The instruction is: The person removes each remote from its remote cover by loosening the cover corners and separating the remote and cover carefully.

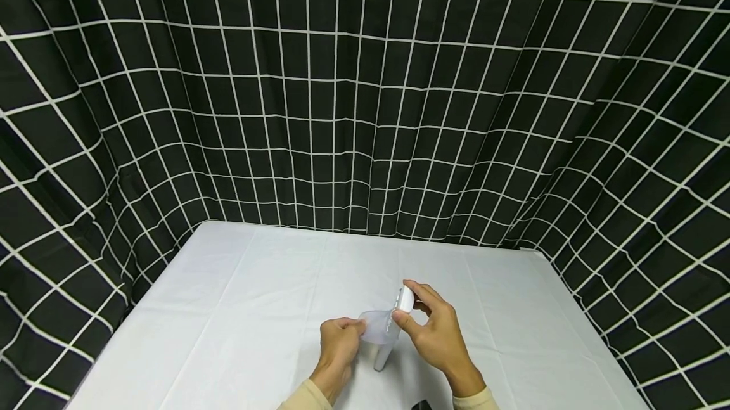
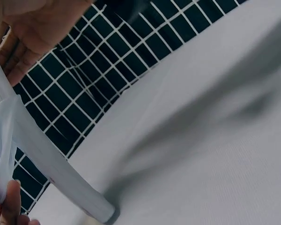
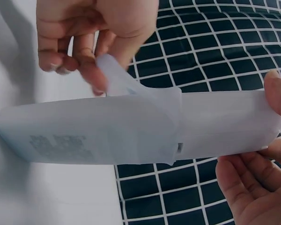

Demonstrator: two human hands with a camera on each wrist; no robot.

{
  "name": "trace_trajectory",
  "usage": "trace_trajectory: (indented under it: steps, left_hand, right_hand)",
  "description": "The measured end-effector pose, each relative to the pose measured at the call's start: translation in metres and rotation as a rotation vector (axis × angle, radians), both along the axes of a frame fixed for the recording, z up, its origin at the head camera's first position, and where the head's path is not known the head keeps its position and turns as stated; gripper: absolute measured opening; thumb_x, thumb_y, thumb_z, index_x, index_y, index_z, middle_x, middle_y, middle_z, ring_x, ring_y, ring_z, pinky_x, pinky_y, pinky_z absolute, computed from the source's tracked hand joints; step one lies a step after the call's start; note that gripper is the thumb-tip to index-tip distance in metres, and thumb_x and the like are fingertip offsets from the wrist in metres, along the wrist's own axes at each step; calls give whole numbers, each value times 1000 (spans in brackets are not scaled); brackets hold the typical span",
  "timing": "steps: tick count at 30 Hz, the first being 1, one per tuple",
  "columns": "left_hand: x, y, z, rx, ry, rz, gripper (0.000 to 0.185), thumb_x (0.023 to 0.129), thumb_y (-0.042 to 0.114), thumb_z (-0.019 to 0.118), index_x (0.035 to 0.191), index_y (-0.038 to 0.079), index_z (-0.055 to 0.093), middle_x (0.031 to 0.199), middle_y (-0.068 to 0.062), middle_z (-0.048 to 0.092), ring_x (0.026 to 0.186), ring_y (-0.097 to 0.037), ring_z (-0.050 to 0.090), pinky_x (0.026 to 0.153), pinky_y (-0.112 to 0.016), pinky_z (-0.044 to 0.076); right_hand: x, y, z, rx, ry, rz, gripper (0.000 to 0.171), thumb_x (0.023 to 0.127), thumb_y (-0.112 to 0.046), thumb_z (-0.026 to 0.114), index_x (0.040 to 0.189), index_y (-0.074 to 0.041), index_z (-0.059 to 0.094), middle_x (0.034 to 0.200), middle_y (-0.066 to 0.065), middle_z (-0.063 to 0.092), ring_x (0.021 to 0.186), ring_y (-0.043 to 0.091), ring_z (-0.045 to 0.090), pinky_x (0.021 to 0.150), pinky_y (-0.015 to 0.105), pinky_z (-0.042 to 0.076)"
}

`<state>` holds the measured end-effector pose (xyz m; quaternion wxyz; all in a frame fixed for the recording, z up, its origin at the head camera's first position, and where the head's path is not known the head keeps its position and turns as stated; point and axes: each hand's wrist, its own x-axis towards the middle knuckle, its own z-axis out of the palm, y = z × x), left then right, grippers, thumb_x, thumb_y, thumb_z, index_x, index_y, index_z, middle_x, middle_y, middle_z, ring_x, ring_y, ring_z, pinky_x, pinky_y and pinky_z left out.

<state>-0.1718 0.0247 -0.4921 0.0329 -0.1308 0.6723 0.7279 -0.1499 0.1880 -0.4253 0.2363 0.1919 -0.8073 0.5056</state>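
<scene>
A long white object with rounded ends is tilted over the table, partly wrapped in a translucent plastic film. My right hand grips its upper end between thumb and fingers. With thumb and fingertips, my left hand pinches a loose flap of the film, pulled out to the left side. In the right wrist view, the film's edge crosses the white object midway, leaving the part by my right hand bare. Faint grey print shows near the lower end, which is right at the tabletop in the left wrist view.
A white cloth with fold creases covers the table. Black curtains with a white grid surround its back and sides. A small black item pokes in at the bottom edge, between my forearms.
</scene>
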Motion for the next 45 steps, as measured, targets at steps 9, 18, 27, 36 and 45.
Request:
trace_trajectory:
  steps: [9, 18, 27, 36, 45]
  left_hand:
    - [9, -2, 11, 427, -148, -112, 41, 91, 36, 64, 97, -3, 54, 83, -8, 53, 70, -17, 45, 62, -24, 41]
    - [33, 9, 21, 700, -259, -134, 36, 90, 17, 68, 109, -5, 49, 95, -9, 52, 81, -17, 42, 73, -26, 38]
    - [36, 12, 34, 521, -144, -46, 20, 87, 1, 65, 102, -10, 58, 83, -9, 56, 72, -16, 50, 64, -26, 46]
    - [30, 10, 29, 456, -119, -8, 16, 85, -7, 63, 98, -15, 59, 84, -13, 54, 72, -18, 53, 65, -27, 51]
    - [27, 5, 16, 445, -143, -13, 14, 86, -7, 64, 96, -14, 58, 81, -12, 55, 69, -17, 54, 64, -27, 51]
  right_hand:
    - [1, -4, 0, -16, -52, -124, 52, 71, 3, 83, 118, 10, 61, 104, 14, 64, 88, 20, 64, 81, 34, 53]
    - [-2, -8, 1, -11, -73, -212, 53, 71, -3, 85, 117, 8, 62, 102, 11, 65, 86, 17, 62, 80, 34, 53]
    - [1, -17, 0, 48, -61, -267, 55, 70, -11, 87, 116, 7, 63, 98, 4, 64, 85, 15, 63, 77, 36, 53]
    - [1, -21, 4, 27, -64, -270, 55, 69, -6, 87, 115, 10, 62, 99, 9, 63, 87, 23, 66, 76, 28, 54]
    - [0, -22, 3, 23, -59, -243, 56, 69, -4, 87, 117, 10, 61, 102, 9, 64, 89, 22, 66, 78, 27, 54]
